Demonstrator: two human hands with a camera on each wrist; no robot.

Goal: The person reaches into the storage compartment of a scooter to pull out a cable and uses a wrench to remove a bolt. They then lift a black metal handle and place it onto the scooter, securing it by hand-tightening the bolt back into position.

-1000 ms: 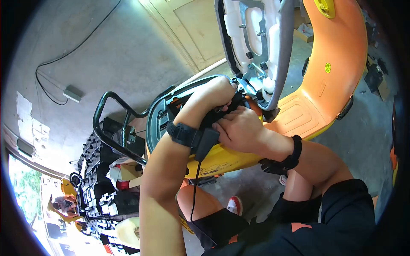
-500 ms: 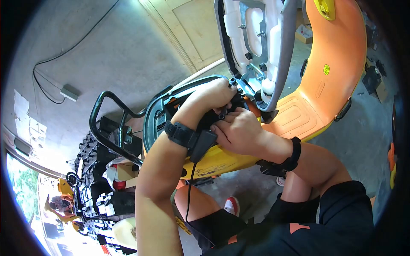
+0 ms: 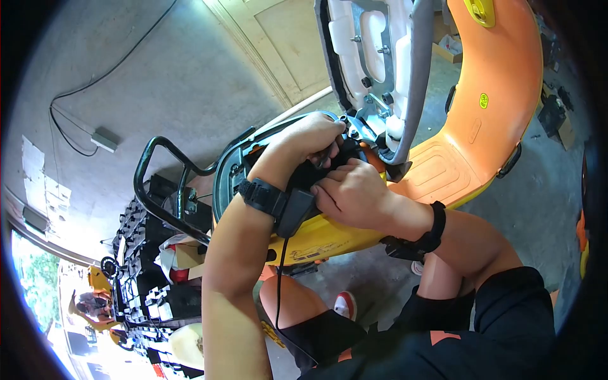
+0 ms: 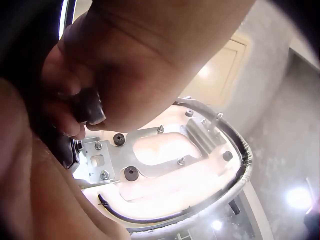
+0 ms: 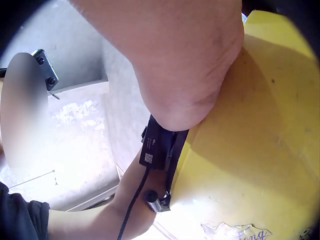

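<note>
An opened storage bay [image 3: 228, 174] sits in the yellow body [image 3: 316, 244] of a scooter. Over it, my left hand [image 3: 310, 142] bends its fingers round a dark tool-like piece [image 3: 326, 157]. In the left wrist view, that left hand [image 4: 150, 65] has its fingers round the dark piece's rounded end [image 4: 91, 106]. My right hand [image 3: 358, 193] lies close beside it at the bay's edge, its fingers curled inward and their tips hidden. In the right wrist view, my right hand [image 5: 185, 75] is against the yellow panel [image 5: 255, 135].
The raised seat [image 3: 421, 76] shows its white underside and metal hinge plate [image 4: 100, 160]. An orange front shield [image 3: 506, 76] stands beyond. A black rear rail [image 3: 142, 168] is at the left, with black parts [image 3: 130, 234] behind it. A cable [image 3: 278, 304] hangs from my left wrist camera.
My left forearm and wrist have shifted slightly to the left. The dark piece under my left fingers has changed its angle and sits a little higher. My right hand has barely moved.
</note>
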